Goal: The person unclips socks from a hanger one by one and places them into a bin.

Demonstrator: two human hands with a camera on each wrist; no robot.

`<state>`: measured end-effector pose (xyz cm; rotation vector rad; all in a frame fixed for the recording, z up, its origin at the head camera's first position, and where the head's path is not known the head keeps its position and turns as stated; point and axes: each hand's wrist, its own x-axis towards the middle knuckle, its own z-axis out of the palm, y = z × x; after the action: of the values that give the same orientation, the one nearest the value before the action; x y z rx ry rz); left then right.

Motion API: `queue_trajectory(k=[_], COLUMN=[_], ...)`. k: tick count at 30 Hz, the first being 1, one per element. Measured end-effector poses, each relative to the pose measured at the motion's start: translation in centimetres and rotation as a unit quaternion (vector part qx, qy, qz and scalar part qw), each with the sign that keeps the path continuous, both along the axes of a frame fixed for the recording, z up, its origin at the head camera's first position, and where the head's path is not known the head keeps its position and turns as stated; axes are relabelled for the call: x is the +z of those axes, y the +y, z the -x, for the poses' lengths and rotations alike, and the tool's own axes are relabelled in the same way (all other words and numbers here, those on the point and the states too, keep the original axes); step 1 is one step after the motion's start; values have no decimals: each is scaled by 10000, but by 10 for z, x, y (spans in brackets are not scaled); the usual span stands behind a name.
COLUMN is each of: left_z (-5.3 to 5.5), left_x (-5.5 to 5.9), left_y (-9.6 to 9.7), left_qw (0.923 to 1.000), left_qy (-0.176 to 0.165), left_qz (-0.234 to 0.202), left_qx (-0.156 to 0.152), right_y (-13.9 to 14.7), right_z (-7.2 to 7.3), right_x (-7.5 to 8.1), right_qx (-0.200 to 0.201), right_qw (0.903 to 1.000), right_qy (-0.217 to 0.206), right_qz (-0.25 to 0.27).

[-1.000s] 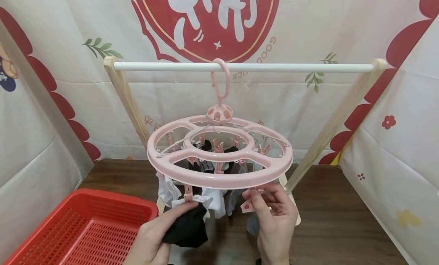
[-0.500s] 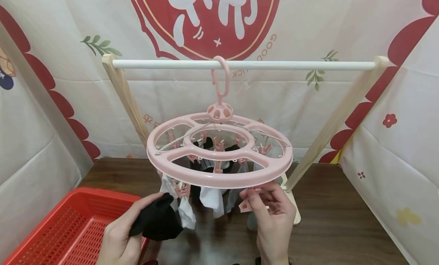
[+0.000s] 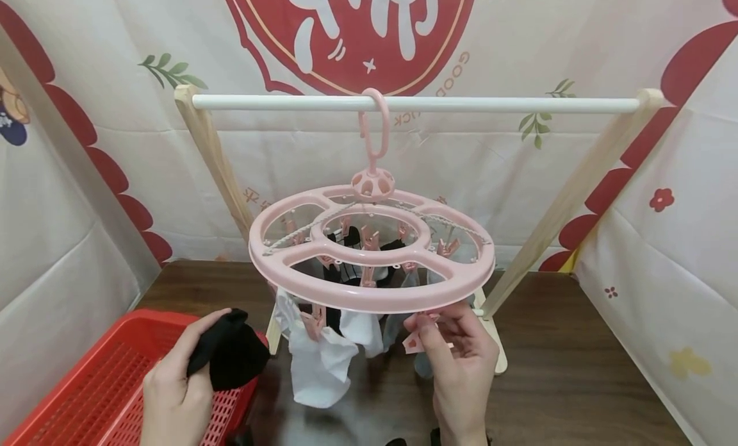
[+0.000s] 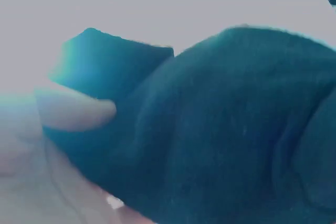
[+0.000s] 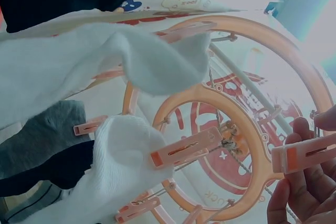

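My left hand [image 3: 175,388] grips a bunched black sock [image 3: 233,353] between thumb and fingers, just above the red basket's right side. That dark cloth fills most of the left wrist view. Under the front right rim of a pink round clip hanger [image 3: 369,298], my right hand [image 3: 461,375] pinches a pink clothespin [image 3: 413,345]. In the right wrist view this clothespin [image 5: 302,153] has no cloth in its tip. A white sock [image 3: 319,369] dangles from another clothespin [image 3: 314,321] at the hanger's front left, between my hands.
The hanger hooks over a white rod [image 3: 490,104] on a wooden stand [image 3: 548,222]. Several white, grey and black socks hang beneath its ring. A red plastic basket [image 3: 123,369] stands at left on the dark wooden table [image 3: 559,369]. Printed cloth surrounds the back and sides.
My left hand has moved left with the black sock, away from the hanger. The white sock behind it has swung and now hangs in fuller view. My right hand keeps its place on the clothespin.
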<state>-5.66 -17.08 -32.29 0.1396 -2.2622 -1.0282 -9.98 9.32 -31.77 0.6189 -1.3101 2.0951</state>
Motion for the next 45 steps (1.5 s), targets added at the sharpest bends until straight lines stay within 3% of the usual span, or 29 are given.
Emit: queue_trajectory(k=[7, 15, 18, 22, 25, 35, 40, 45], left_z=[6, 12, 16, 20, 22, 29, 34, 36], left_x=[-2, -9, -11, -14, -14, -21, -24, -25], left_y=[-8, -13, -16, -19, -19, -10, -5, 7], left_qw=[9914, 9741, 9658, 9589, 9604, 9708, 9762, 9859], left_qy=[-738, -1219, -1666, -2216, -2298, -2035, -1922, -1491], left_qz=[-674, -921, -876, -679, -592, -273, 85, 341], left_qx=[845, 1667, 1782, 1635, 1462, 1240, 1004, 680], right_y=[1, 0, 0, 1, 1, 0, 0, 1], right_z=[0, -1, -1, 0, 0, 2, 3, 2], right_x=[1, 1, 1, 0, 0, -1, -1, -2], right_qx=[-62, -28, -29, -32, -27, 13, 4, -45], right_qw=[9999, 9999, 9999, 9999, 10000, 10000, 10000, 10000], right_qy=[-113, -108, -104, -121, -42, 61, 70, 14], right_qz=[-49, 12, 19, 12, -5, -1, 5, 9])
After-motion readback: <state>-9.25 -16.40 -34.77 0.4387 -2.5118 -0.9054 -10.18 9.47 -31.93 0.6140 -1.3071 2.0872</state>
